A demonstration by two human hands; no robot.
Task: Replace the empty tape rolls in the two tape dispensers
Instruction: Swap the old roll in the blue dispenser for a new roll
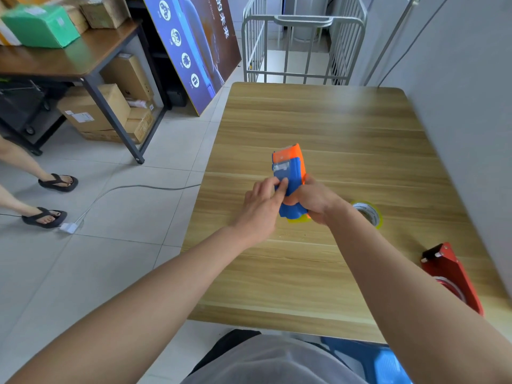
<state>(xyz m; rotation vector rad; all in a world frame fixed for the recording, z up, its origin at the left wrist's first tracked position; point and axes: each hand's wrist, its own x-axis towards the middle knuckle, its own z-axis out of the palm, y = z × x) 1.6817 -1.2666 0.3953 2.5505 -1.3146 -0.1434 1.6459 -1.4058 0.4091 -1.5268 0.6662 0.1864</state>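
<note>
Your hands, left hand (263, 200) and right hand (311, 199), grip the blue-and-orange plastic tape dispenser (289, 176), apparently mid-reload; the red metal tape dispenser (450, 275) and yellowish tape roll (368, 213) wait on the wooden desk (318, 128).

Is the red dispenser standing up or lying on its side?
On its side: the red dispenser lies flat on the table with its broad side plate facing up, untouched by either hand.

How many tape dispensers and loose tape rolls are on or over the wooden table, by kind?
Tape dispensers: 2, the blue and orange dispenser held in both hands, and the red dispenser
Loose tape rolls: 1, the yellowish tape roll
Total: 3
</note>
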